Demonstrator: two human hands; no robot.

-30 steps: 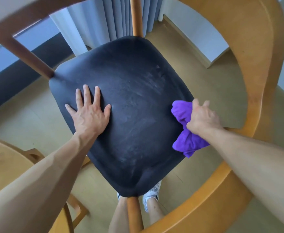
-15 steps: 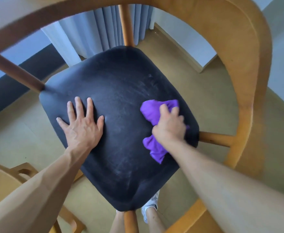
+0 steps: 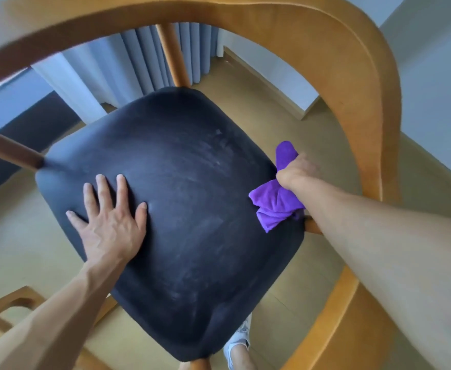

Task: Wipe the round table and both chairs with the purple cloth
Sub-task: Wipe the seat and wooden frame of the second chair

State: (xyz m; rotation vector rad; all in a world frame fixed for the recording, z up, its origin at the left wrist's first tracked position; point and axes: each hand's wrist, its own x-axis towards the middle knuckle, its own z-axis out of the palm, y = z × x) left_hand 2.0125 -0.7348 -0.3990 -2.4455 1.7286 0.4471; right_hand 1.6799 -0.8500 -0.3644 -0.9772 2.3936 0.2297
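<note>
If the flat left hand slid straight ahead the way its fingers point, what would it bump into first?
Probably nothing soon. The left hand lies flat on the black seat, fingers aimed at its far edge. Bare cushion lies ahead; past that, the wooden back post, though depth is hard to judge.

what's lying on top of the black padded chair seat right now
The left hand rests flat on the black padded chair seat; the right hand grips the bunched purple cloth at its right edge. The seat beneath them is hidden.
</note>
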